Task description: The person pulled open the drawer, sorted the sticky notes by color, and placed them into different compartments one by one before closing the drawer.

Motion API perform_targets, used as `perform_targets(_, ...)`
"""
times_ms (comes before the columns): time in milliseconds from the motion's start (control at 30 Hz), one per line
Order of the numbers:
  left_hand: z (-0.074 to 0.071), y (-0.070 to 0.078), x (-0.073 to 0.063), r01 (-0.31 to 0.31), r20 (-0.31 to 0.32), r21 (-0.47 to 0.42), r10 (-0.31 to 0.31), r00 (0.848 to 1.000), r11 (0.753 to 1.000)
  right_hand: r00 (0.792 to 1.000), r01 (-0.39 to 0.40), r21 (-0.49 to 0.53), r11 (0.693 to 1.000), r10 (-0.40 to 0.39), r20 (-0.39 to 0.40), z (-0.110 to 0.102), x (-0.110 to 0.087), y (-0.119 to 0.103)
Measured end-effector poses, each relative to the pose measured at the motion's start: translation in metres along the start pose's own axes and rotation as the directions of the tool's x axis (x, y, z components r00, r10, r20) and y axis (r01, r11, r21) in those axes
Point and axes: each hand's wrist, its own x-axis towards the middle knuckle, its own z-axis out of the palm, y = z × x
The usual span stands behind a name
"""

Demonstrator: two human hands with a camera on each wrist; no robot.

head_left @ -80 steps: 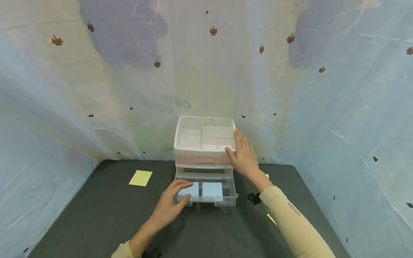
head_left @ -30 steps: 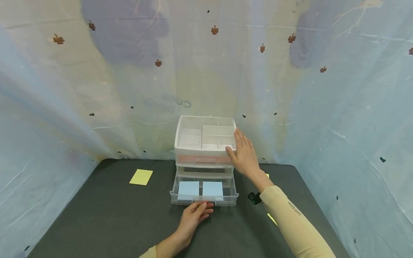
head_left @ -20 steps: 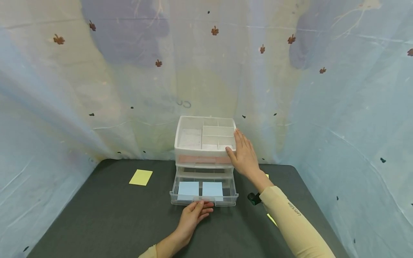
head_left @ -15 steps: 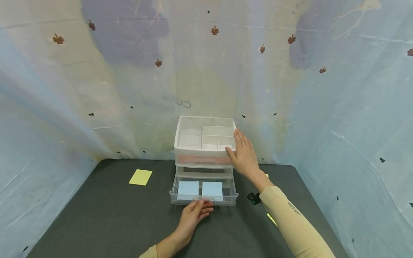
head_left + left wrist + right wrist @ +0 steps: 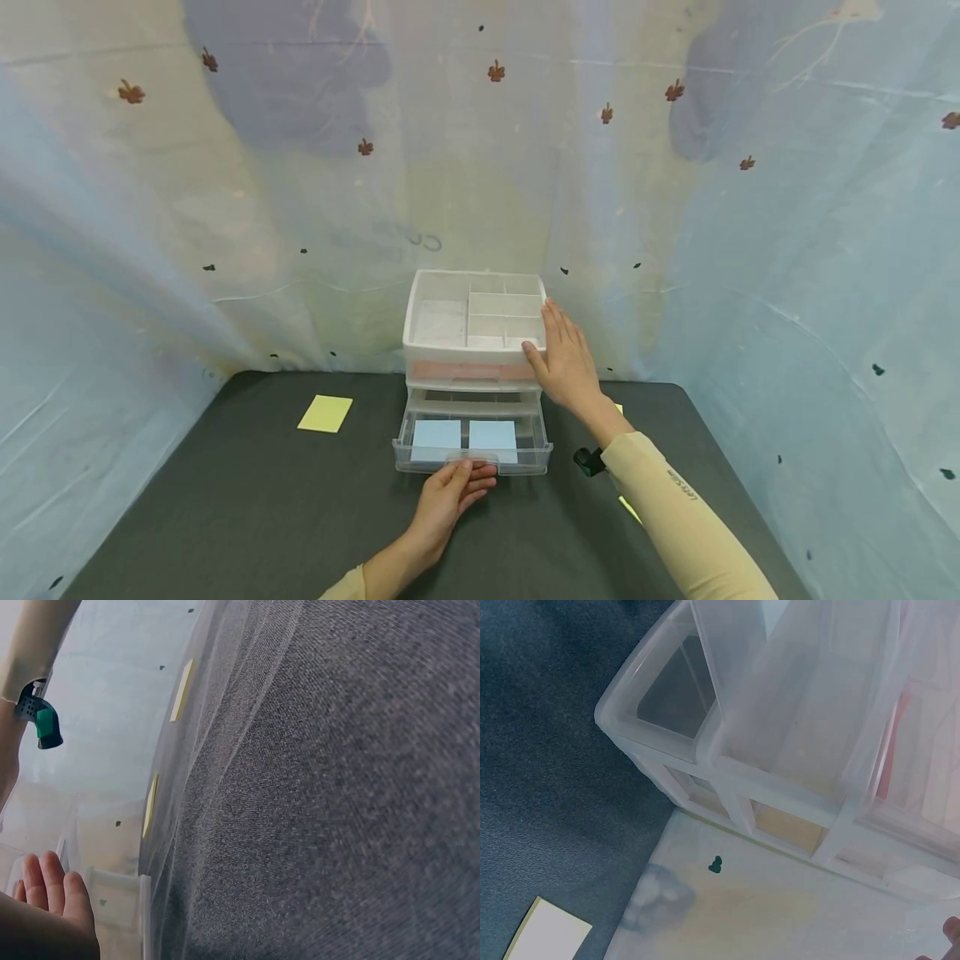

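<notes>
A white plastic drawer unit (image 5: 435, 347) with a divided top tray stands at the back of the table. One clear drawer (image 5: 523, 467) below its pink-tinted drawer (image 5: 474, 372) is pulled out, holding two light-blue square notes (image 5: 492, 434). My left hand (image 5: 444, 507) pinches the middle of that drawer's front edge, thumb above and fingers below. Against the unit's right side rests my right hand (image 5: 572, 367), fingers straight, its thumb at the front corner of the top. The right wrist view shows the unit's side (image 5: 780, 784) closely, with only fingertips (image 5: 952, 928) at the lower right.
A yellow square note (image 5: 325, 413) lies on the dark table (image 5: 247, 492) at left. Another yellow note (image 5: 630, 509) is partly hidden by the right forearm, and a yellow corner (image 5: 620, 408) shows beside that wrist. A patterned curtain (image 5: 480, 192) closes the back and sides.
My left hand has come from above the drawer's left side to its front edge and taken hold. The drawer front has shifted very slightly up in view. My right hand stays put.
</notes>
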Motion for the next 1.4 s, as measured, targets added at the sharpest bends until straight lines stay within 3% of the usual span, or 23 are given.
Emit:
perform_targets(200,0.002,-0.001,0.0,-0.006,-0.02,-0.016,0.006,1.0,1.0,1.0,-0.001,0.001,1.0,0.001,0.003,0.001,0.0,0.0)
perform_targets(333,0.005,0.0,0.002,-0.007,-0.065,-0.085,0.002,0.998,0.996,1.0,-0.005,-0.004,1.0,0.005,0.003,0.0,0.0,0.0)
perform_targets(500,0.008,0.001,0.003,0.0,-0.109,-0.199,-0.022,0.994,0.98,1.0,-0.002,-0.008,1.0,0.002,0.0,-0.001,0.0,-0.001)
perform_targets(900,0.012,0.003,0.012,-0.007,-0.185,-0.319,-0.055,0.981,0.948,1.0,0.008,0.001,1.0,-0.008,-0.019,0.0,-0.001,-0.001)
perform_targets(1400,0.017,0.005,0.025,-0.049,-0.217,-0.358,-0.033,0.976,0.932,1.0,-0.004,-0.008,1.0,0.003,-0.014,0.001,0.0,0.0)
